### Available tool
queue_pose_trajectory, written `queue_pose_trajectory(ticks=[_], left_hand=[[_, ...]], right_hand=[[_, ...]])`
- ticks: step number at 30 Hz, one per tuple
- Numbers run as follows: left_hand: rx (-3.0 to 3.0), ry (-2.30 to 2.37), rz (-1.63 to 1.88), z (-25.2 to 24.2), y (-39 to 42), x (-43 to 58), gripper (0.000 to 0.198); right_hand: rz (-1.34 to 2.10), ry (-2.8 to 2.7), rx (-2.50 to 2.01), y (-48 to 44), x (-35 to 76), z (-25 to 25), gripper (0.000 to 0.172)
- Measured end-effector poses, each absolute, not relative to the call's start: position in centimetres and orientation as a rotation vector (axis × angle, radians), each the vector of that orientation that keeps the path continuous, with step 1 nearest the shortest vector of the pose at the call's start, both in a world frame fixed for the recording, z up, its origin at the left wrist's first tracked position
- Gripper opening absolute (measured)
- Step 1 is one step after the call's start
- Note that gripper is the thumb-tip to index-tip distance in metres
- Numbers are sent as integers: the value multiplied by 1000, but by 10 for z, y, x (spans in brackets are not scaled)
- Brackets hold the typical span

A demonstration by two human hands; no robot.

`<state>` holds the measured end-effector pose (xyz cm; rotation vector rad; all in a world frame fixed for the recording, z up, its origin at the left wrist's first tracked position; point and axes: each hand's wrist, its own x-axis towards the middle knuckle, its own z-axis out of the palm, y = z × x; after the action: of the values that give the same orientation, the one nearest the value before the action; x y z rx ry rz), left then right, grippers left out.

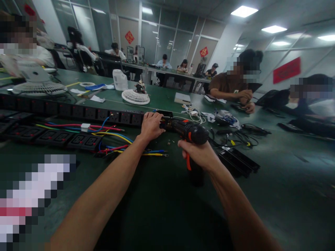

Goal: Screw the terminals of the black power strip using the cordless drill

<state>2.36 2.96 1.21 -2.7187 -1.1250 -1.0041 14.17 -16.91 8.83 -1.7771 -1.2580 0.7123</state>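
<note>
My right hand (196, 153) is wrapped round the grip of a black and orange cordless drill (190, 131). Its front end points left, at the end of a long black power strip (119, 118). Over that end my left hand (152, 124) is closed, its fingers wrapped on the strip; the fingertips are partly hidden. Nearer to me lies a second black strip (62, 138) with sockets. Red, blue and yellow wires (115, 135) run loose between the strips, and some end in bare lugs. Small bits, perhaps screws, lie between my hands.
Behind the strips stand a white fan part (136, 96), a white jug (120, 80) and a larger white fan (39, 82). To the right are black covers (239, 161), white cables (195, 113) and black cords (251, 130). A co-worker (232, 82) sits across the green table (295, 181).
</note>
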Motion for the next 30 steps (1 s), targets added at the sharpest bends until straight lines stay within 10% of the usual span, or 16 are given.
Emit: queue_pose_trajectory(ticks=[30], left_hand=[[-2751, -1131, -1012, 12, 30, 24, 66]], right_hand=[[694, -1273, -1798, -169, 141, 89, 19]])
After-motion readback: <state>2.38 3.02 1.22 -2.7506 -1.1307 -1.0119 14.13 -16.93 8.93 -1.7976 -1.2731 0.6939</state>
